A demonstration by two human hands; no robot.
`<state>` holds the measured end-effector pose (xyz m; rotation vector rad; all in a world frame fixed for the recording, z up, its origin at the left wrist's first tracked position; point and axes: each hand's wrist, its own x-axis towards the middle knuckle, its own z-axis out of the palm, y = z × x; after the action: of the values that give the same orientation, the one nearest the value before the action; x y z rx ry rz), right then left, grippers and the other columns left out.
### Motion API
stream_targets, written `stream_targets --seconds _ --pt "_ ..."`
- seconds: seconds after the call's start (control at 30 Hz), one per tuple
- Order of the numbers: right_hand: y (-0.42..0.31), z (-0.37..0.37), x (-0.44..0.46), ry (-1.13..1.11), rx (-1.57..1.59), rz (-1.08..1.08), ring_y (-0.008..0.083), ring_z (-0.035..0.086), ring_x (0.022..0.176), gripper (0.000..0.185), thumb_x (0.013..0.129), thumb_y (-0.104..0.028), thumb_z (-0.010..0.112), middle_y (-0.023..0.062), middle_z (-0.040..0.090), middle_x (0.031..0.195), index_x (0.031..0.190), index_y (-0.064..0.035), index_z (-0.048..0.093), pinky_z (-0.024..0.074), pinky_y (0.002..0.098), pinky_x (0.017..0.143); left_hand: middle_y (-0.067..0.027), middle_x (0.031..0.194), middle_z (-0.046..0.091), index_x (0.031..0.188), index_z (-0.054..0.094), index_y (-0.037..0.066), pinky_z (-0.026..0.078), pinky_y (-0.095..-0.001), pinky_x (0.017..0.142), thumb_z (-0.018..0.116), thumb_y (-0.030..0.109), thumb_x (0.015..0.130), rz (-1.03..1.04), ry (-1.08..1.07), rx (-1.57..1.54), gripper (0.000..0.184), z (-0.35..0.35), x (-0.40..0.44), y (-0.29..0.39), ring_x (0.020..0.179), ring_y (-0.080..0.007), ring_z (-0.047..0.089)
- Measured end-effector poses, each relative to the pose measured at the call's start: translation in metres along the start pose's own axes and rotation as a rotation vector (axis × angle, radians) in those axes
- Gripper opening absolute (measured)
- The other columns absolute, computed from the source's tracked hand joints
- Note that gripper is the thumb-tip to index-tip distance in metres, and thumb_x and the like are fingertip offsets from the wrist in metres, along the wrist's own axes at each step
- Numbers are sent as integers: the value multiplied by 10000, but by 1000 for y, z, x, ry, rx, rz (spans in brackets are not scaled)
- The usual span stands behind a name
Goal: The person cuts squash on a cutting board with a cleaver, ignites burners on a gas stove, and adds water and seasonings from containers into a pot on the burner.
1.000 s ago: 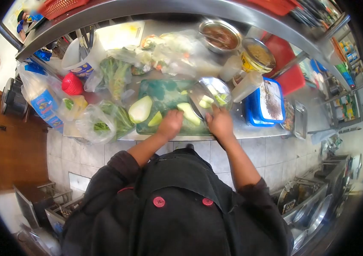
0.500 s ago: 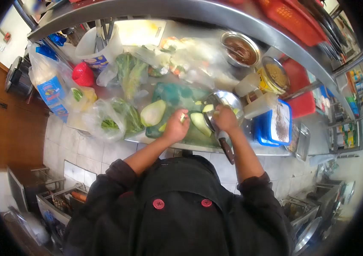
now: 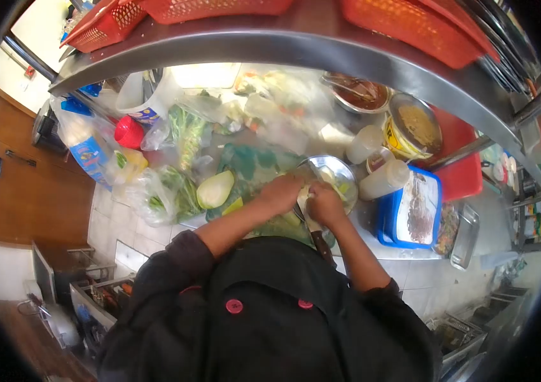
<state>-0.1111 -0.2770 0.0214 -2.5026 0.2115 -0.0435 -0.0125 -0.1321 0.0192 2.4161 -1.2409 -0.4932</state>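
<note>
A green cutting board [image 3: 245, 172] lies on the steel counter, with a halved pale green vegetable [image 3: 215, 190] at its left side and a small green wedge [image 3: 233, 206] beside it. My left hand [image 3: 283, 193], fingers curled, is over the board's right part at the rim of a metal bowl [image 3: 345, 170] holding pale green pieces. Close to its right is my right hand [image 3: 325, 204], also curled, with a pale piece at its fingertips. A knife with a brown handle [image 3: 322, 247] lies below the hands, its blade partly hidden.
Bagged greens [image 3: 178, 194] lie left of the board. A blue-rimmed tub [image 3: 413, 207], a squeeze bottle [image 3: 386, 179] and a yellow bucket [image 3: 413, 127] stand to the right. A steel shelf edge [image 3: 270, 41] crosses above, carrying red baskets [image 3: 410, 25].
My left hand has moved right, to the bowl and close to my right hand. The knife, under my right hand earlier, now lies below both hands. The view has tilted up.
</note>
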Motion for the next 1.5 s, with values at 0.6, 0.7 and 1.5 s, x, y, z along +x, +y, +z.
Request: stream_targets --seconds 0.6,0.7,1.5 --pt "21 1 -2 -238 1758 500 181 591 768 228 873 -249 597 47 597 911 1048 -109 554 479 343 559 -202 1083 517 1079 572 80 465 -460 841 645 89 732 -82 115 -157 355 -5 2 -17 987 -409 549" --pt "15 -1 -2 -232 1801 519 195 590 809 231 870 -256 601 39 600 925 1054 -123 556 476 373 583 -207 1084 535 1081 570 84 459 -460 859 670 121 713 -24 149 -162 383 -6 7 -25 989 -410 550" --pt "-33 -41 78 -113 2084 365 310 580 902 516 877 -569 447 143 601 1038 1067 -102 559 452 384 650 -164 1173 599 1189 565 52 441 -455 883 546 78 795 -179 378 123 395 -136 182 -153 1084 -359 561"
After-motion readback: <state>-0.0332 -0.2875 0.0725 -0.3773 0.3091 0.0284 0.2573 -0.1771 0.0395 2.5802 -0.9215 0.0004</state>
